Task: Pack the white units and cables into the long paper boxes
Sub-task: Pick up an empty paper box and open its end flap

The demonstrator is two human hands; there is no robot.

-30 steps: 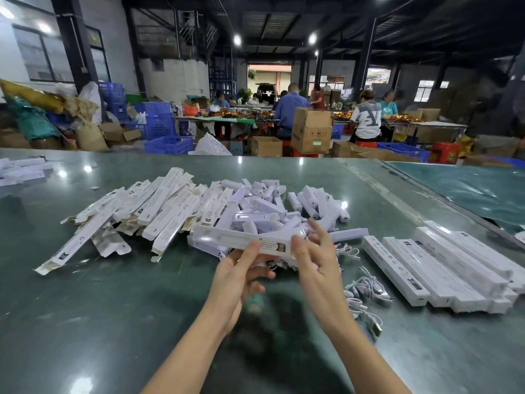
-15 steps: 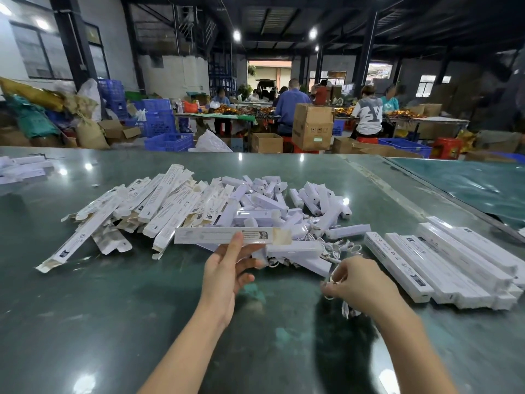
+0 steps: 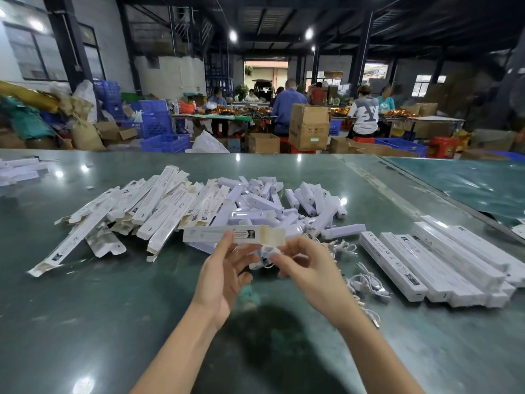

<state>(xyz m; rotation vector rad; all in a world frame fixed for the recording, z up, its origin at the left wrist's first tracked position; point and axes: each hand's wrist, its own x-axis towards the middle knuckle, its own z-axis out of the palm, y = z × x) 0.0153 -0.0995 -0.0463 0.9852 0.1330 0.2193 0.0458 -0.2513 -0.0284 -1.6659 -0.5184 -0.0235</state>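
Half a second ago the right hand (image 3: pixel 309 268) was low by the loose cables (image 3: pixel 366 285); now it is up at the open flap end of the long paper box (image 3: pixel 227 234), its fingers pinching a coiled white cable (image 3: pixel 267 255). The left hand (image 3: pixel 224 271) grips the box above the desk (image 3: pixel 85 322). What is inside the box cannot be told. Behind lies a heap of white units (image 3: pixel 272 200), too many to count; roughly five packed boxes (image 3: pixel 443 260) lie right.
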